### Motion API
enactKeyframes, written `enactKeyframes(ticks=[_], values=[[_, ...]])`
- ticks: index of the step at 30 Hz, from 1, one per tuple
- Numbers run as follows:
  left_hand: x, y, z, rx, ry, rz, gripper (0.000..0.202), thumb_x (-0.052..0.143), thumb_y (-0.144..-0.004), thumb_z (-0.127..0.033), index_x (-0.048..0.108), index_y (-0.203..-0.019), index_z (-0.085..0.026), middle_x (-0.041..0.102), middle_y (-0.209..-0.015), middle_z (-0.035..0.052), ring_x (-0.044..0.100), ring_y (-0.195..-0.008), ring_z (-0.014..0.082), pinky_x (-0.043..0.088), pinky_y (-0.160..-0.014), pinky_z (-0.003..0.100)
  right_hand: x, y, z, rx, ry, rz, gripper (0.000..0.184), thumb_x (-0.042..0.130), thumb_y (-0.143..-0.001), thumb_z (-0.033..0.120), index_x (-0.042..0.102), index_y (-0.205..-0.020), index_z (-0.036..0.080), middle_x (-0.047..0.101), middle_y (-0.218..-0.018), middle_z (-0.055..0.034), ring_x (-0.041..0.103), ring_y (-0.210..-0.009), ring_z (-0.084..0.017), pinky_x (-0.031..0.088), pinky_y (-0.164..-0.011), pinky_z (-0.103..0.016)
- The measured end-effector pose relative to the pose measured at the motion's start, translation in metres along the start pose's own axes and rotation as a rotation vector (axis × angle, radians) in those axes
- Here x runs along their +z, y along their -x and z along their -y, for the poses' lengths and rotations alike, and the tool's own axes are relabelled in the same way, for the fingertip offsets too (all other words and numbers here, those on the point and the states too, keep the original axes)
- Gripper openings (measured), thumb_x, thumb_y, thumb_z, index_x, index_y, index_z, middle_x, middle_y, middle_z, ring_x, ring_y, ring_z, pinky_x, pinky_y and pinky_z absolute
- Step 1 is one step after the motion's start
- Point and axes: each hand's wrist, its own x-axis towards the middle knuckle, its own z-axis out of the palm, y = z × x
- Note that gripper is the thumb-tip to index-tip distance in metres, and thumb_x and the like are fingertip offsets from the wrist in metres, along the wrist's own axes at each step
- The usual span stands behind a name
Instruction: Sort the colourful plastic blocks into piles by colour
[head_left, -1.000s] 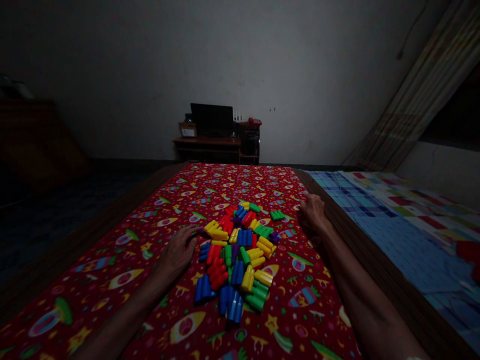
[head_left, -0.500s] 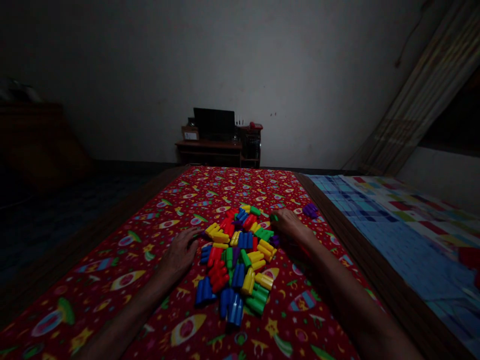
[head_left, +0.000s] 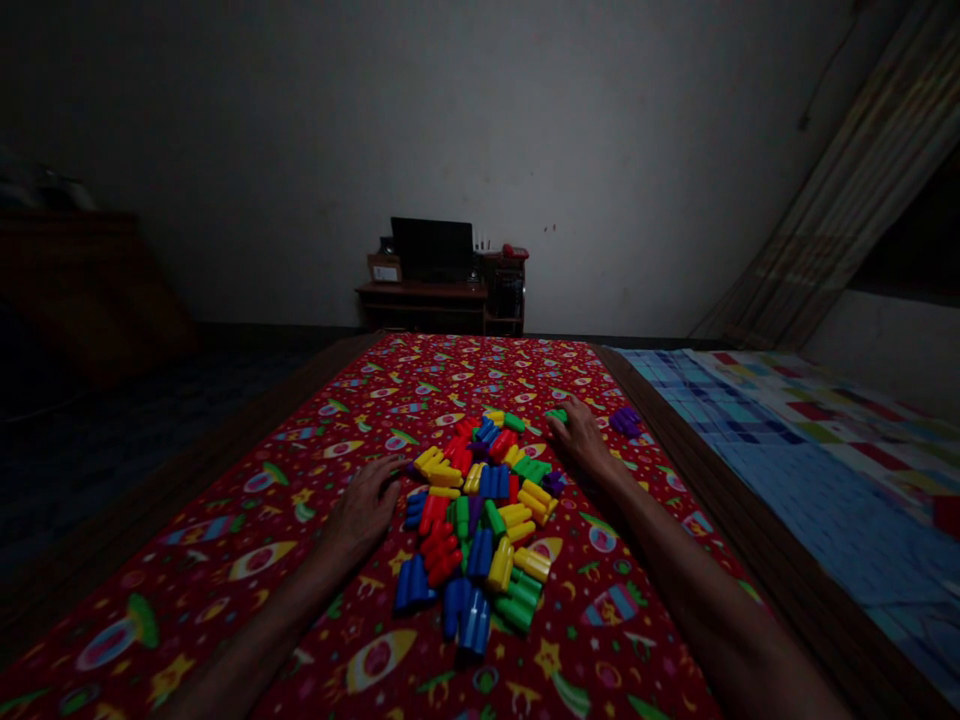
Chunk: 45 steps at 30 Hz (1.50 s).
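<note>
Colourful plastic building blocks in red, blue, yellow, green and purple lie in a loose pile (head_left: pixel 494 482) on a red printed cloth (head_left: pixel 465 375). My left hand (head_left: pixel 369 503) rests on the cloth at the pile's left side, fingers stretched out and apart. Its fingertips are close to a small purple block; whether they touch it I cannot tell. Beyond the pile's far right side, my right hand (head_left: pixel 579 436) has its fingers closed on a green building block (head_left: pixel 556 414), which is partly hidden by them. A purple block (head_left: pixel 625 422) lies apart, to the right of that hand.
Against the far wall stands a low desk (head_left: pixel 420 291) with a dark monitor (head_left: pixel 433 250) on it. A blue checked cloth (head_left: pixel 720 470) spreads on the right, below a curtain (head_left: pixel 832 190). A dark wooden cabinet (head_left: pixel 90 290) is at the left. The room is dim.
My right hand has moved slightly away from the pile, forward and to the right, carrying the green block. The left hand stays in place. The view has shifted a little.
</note>
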Motion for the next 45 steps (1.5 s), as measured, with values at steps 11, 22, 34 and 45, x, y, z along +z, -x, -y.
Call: enactKeyframes(ticks=[11,22,34,45], values=[[0.001,-0.001,0.002,-0.006,-0.004,-0.01,0.035,0.04,-0.084,-0.032,0.067,-0.103,-0.018,0.069,-0.113,0.0106,0.062,-0.109,0.0261,0.049,-0.098,0.045,0.022,-0.005,0.054,-0.027,-0.231,0.289,0.029,0.049,-0.082,0.009,0.071,-0.099,0.015,0.073,-0.083,-0.0058,0.063,-0.072,-0.017,0.046,-0.069,-0.025],[-0.005,-0.001,-0.006,-0.026,0.023,0.02,0.035,0.04,-0.084,-0.032,0.068,-0.102,-0.02,0.07,-0.111,0.0081,0.062,-0.108,0.025,0.049,-0.098,0.042,0.02,-0.011,0.057,-0.239,-0.204,0.382,0.038,0.049,-0.083,0.012,0.066,-0.116,0.018,0.067,-0.114,-0.0112,0.062,-0.101,-0.019,0.046,-0.087,-0.03],[-0.004,0.0,-0.006,-0.035,0.023,0.025,0.038,0.039,-0.084,-0.034,0.067,-0.103,-0.017,0.068,-0.114,0.0119,0.061,-0.11,0.0267,0.047,-0.1,0.046,-0.012,-0.014,0.033,0.181,-0.128,0.062,0.029,0.052,-0.084,0.022,0.065,-0.109,0.02,0.072,-0.089,-0.0058,0.065,-0.08,-0.019,0.046,-0.073,-0.028],[-0.007,-0.001,-0.009,-0.028,0.007,0.033,0.034,0.04,-0.084,-0.032,0.067,-0.102,-0.02,0.069,-0.113,0.0089,0.062,-0.108,0.0265,0.049,-0.098,0.044,-0.019,-0.012,0.014,0.323,0.011,0.02,0.024,0.055,-0.084,0.036,0.068,-0.088,0.016,0.071,-0.08,-0.0068,0.064,-0.075,-0.019,0.044,-0.065,-0.026]])
